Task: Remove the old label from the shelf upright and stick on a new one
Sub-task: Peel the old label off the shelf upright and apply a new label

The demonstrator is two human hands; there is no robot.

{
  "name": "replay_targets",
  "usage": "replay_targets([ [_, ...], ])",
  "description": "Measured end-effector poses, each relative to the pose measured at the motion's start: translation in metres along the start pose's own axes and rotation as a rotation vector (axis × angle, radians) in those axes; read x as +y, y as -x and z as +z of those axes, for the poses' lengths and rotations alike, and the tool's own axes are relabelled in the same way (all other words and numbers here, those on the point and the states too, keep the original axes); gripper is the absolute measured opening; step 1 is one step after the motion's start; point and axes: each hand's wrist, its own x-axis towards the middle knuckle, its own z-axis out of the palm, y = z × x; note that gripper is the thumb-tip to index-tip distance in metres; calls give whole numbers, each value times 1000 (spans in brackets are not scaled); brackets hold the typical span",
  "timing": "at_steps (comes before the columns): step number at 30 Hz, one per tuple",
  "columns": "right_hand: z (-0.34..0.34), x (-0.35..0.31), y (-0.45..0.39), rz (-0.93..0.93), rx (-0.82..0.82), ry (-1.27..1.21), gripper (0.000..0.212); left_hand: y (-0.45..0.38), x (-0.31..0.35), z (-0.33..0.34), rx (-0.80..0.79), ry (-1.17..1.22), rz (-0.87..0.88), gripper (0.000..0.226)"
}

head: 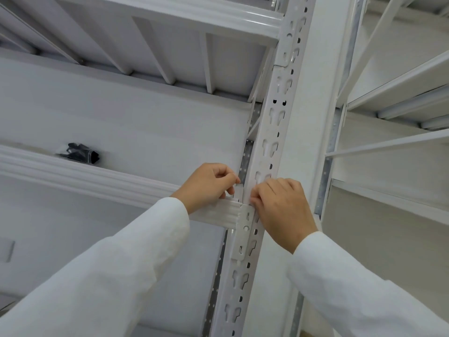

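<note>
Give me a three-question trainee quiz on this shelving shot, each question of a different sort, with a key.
1. True or false: both hands are working at the upright just above where the shelf beam joins it.
2. Multiple choice: the dark gloves lie (a) on the shelf to the left, (b) in the right hand, (c) hung on the upright.
3. Fill in: the left hand pinches a small pale ____ at the upright's edge.

Key: 1 true. 2 a. 3 label. The right hand has its fingers curled against the same spot; whether it grips the label cannot be told.
</note>
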Motion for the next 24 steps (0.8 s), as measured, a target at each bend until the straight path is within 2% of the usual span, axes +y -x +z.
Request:
replay_targets([
  [4,-5,5,11,138,32,-176,19,-1,0,-1,-1,13,6,20],
  [11,-6,1,2,100,37,-142,18,-1,0,-1,-2,-1,11,19],
  [14,-7,0,-3,86,70,-72,13,-1,-1,-1,-10,-1,7,18],
  [19,-7,-1,-9,3,76,167,18,0,0,-1,-1,-3,8,18],
  [24,-1,-8,-10,32,54,260,20,1,1,0,-6,-3,6,18],
])
